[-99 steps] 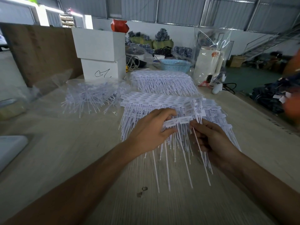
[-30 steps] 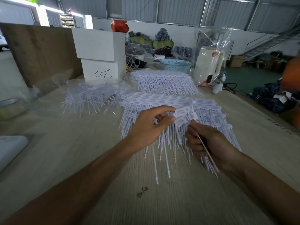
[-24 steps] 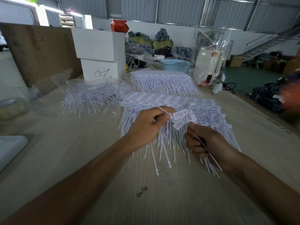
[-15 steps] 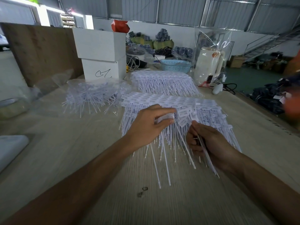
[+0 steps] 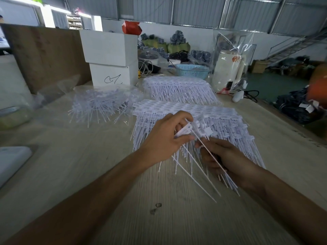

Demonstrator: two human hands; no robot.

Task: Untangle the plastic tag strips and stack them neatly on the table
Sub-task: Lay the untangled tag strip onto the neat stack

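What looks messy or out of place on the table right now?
The loose tag pile on clear plastic, far left, is jumbled, strips pointing every way, unlike the two neat stacks beside it. Otherwise only two small dark marks on the table.

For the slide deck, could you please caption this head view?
Left hand and right hand grip tangled white plastic tag strips above a neat stack on the wooden table.
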